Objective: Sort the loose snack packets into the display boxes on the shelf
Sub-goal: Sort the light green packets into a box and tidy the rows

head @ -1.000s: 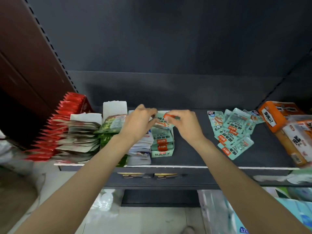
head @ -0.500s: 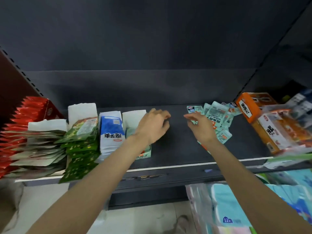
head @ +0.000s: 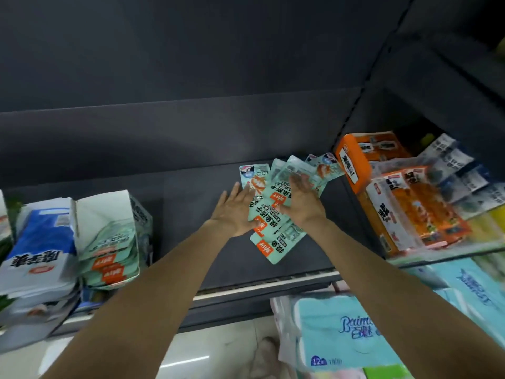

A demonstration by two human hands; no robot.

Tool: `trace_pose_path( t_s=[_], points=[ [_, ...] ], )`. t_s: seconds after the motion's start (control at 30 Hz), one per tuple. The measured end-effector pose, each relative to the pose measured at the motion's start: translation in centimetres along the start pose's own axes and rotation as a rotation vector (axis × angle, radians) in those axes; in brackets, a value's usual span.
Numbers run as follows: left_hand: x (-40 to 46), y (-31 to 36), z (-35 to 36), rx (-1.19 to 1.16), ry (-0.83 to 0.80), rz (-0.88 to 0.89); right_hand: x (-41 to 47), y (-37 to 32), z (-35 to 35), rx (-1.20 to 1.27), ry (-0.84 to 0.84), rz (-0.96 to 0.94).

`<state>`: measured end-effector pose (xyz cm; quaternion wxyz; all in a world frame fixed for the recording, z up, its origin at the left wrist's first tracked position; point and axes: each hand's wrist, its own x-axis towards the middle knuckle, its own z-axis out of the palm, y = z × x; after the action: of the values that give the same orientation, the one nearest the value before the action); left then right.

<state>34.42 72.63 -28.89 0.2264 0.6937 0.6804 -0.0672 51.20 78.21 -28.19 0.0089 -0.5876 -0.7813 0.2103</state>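
Left hand: fingers straight and spread, lying on the left edge of the loose packets, thumb at their lower corner.
Right hand: fingers spread flat on top of the loose packets; blur hides whether any fingertip hooks an edge.
Loose packets: a fanned mint-green heap on the shelf, well right of the display box, just left of the orange carton.
Display box: flap up, mint packets stacked inside, its right wall facing bare shelf.
Open room: dark bare shelf between the display box and the heap, running to the shelf's pale front lip.
Beside the display box: blue-and-white bags touch its left side.
Since a second ago: both hands were at the display box with one packet pinched; half a second ago the left hand rested there while the right hand reached the heap; both are on the heap.
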Motion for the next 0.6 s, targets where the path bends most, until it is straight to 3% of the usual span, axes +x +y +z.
trace_pose_path(
  t_s=[0.1,0.17,0.3,0.47,0.6],
  points=[
    [0.5,0.4,0.3,-0.041,-0.019,-0.046,-0.6,0.0,-0.4,-0.209,0.013,-0.151],
    [0.4,0.5,0.1,-0.163,0.046,-0.059,-1.1,-0.2,-1.3,-0.172,0.062,-0.254],
    [-1.5,0.6,-2.0,-0.646,0.281,-0.043,-2.2,-1.4,-3.8,0.304,0.202,-0.307],
    [-6.0,-1.5,-6.3,-0.625,0.54,0.0,-4.6,-6.0,-6.2,0.805,0.127,-0.315],
    [-10.7,-5.2,-8.3,-0.553,0.589,-0.01,-6.5,-11.4,-6.7,0.946,0.101,-0.349]
  ],
)
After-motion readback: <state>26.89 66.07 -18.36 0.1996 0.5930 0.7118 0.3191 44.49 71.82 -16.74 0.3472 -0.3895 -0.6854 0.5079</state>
